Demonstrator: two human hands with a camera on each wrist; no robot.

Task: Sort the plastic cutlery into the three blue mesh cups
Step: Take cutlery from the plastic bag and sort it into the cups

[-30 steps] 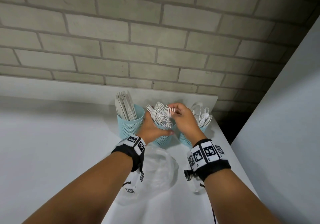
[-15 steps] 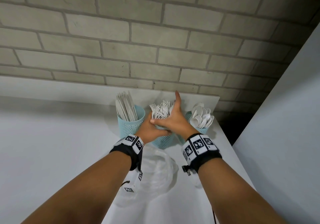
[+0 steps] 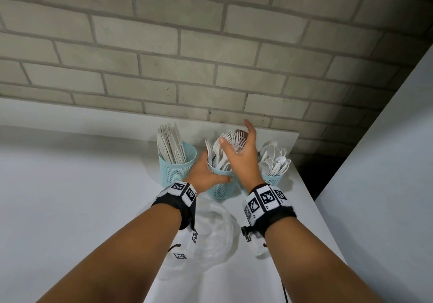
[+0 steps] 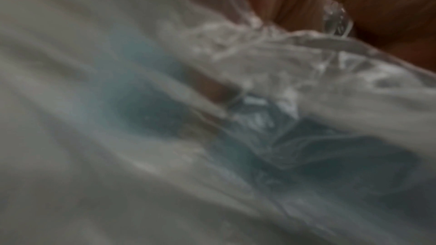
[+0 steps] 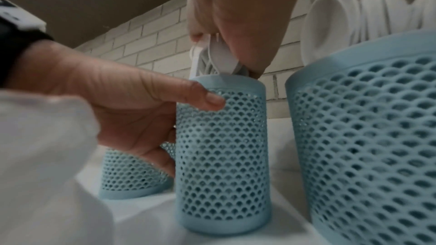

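Observation:
Three blue mesh cups stand in a row at the back of the white table (image 3: pixel 70 197). The left cup (image 3: pixel 177 174) holds knives, the middle cup (image 3: pixel 221 189) holds white forks (image 3: pixel 220 155), and the right cup (image 3: pixel 273 179) holds spoons (image 3: pixel 274 160). My left hand (image 3: pixel 206 174) grips the middle cup, and in the right wrist view its thumb lies across the mesh (image 5: pixel 212 100). My right hand (image 3: pixel 241 160) is over the fork heads with thumb and fingers spread and straight, pressing against them. From the right wrist those fingers (image 5: pixel 235 16) reach down to the cup rim.
A crumpled clear plastic bag (image 3: pixel 210 227) lies on the table under my wrists and blurs the left wrist view (image 4: pixel 259 53). A brick wall (image 3: pixel 210 68) rises right behind the cups. The table's right edge (image 3: pixel 311 199) borders a dark gap and a white panel (image 3: pixel 386 162).
My right hand went from pinching a fork at the top of the bunch to spreading flat over the fork heads. The left hand stayed on the middle cup.

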